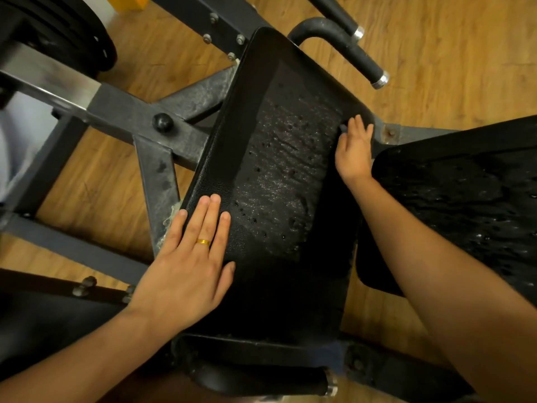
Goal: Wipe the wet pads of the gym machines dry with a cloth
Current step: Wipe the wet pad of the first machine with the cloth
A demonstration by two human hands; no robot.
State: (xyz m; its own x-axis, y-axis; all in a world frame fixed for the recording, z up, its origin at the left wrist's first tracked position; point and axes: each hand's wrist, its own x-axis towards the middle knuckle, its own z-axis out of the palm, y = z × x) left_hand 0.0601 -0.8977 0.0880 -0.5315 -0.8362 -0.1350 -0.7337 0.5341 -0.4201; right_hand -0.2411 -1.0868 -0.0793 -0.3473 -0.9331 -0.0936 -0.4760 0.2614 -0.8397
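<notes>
Squarely in the middle lies the long black pad (279, 170), tilted so that its far end points toward 12 o'clock. Its textured skin is beaded with drops and smeared wet down the centre and right, while the strip along its 9 o'clock side looks duller and free of drops. The left hand (189, 271), wearing a gold ring (203, 241), rests flat on the pad's 7 o'clock corner, fingers straight and together, holding nothing. The right hand (354, 152) lies on the pad's edge at 2 o'clock with its back to the camera, fingers reaching for the rim. A small dark scrap (343, 128) shows by its forefinger, and I cannot tell whether the hand grips it. A second pad (465, 193), also wet, sits at 3 o'clock, just beside the first. A scuffed grey steel frame (122, 109) carries both over a wooden floor (450, 53). Black weight plates (66, 33) sit at 10 o'clock and a chrome-tipped handle (351, 45) at 1 o'clock.
</notes>
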